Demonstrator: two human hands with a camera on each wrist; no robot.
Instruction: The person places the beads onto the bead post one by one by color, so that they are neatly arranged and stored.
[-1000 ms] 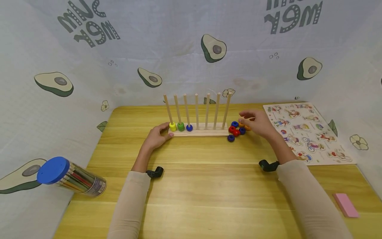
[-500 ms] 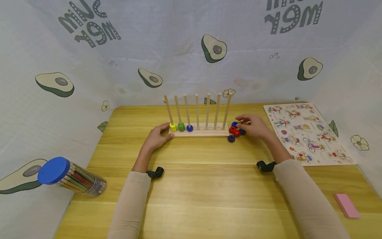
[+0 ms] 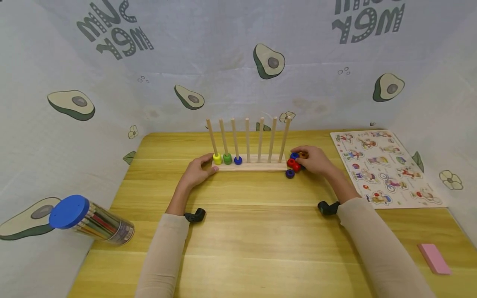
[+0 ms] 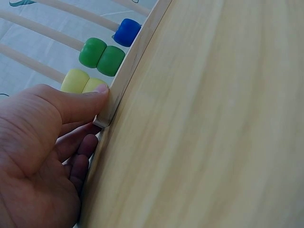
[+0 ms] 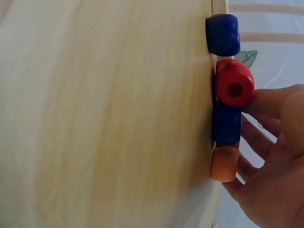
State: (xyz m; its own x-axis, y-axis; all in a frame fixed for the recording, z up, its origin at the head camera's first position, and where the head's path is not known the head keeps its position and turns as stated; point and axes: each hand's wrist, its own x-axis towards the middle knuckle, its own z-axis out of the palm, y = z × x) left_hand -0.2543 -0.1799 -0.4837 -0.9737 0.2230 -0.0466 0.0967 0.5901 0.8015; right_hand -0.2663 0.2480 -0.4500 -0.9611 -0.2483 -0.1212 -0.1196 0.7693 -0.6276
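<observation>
beads [image 3: 227, 159] yellow, green, blue, red, orange — lid [image 3: 69, 212] blue — cloth [image 3: 220, 37] whitish, avocado-printed; block [image 3: 434, 258] pink

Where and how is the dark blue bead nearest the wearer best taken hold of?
Probably by the rounded sides: pinch the dark blue bead between thumb and fingertip, coming from above on the near side. Its hole faces up, the red beads and wooden peg rack lie close behind, and tabletop shows in front.

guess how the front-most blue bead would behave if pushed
The blue bead would probably slide first, since it seems to sit hole up. Tipped over, it might roll, given its rounded side. Its sheen hints it may be slippery.
</observation>
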